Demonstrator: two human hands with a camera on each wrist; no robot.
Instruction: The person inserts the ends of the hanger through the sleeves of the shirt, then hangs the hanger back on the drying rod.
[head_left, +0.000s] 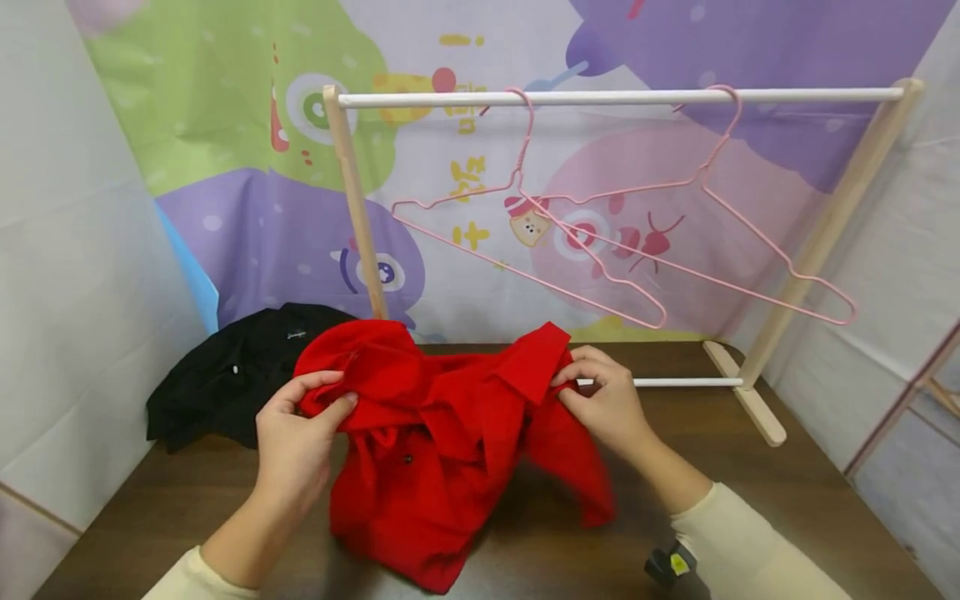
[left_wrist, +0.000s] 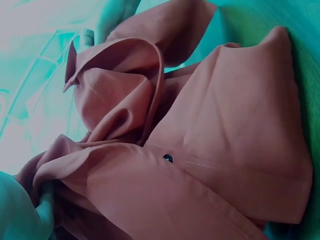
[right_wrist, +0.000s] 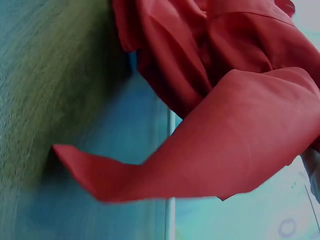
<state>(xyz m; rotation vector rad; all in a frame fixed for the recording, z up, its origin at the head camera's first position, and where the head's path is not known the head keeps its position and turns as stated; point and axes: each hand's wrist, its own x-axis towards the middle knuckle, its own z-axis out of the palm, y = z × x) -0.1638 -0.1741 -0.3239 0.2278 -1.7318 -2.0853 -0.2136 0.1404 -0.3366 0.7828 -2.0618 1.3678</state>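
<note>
The left hand (head_left: 296, 446) and the right hand (head_left: 603, 396) are pinching opposite sides of a red collared shirt (head_left: 427, 500), which is hanging bunched between them over the table (head_left: 675, 450). Beyond the left hand, a black garment (head_left: 232, 375) is lying crumpled; above and beyond both hands, pink hangers (head_left: 518, 174) are hanging from a garment rack (head_left: 615, 97).

The collared shirt (head_left: 442, 500) is solid red (dusty rose in the left wrist view) with a dark button (head_left: 408, 458). The crumpled garment (head_left: 240, 358) is black, the wire hangers (head_left: 518, 172) pink, the rail (head_left: 615, 97) white, the tabletop (head_left: 675, 442) dark brown. Green, purple and pink cartoon creatures pattern the backdrop (head_left: 450, 283); the sleeves (head_left: 750, 542) are cream.
</note>
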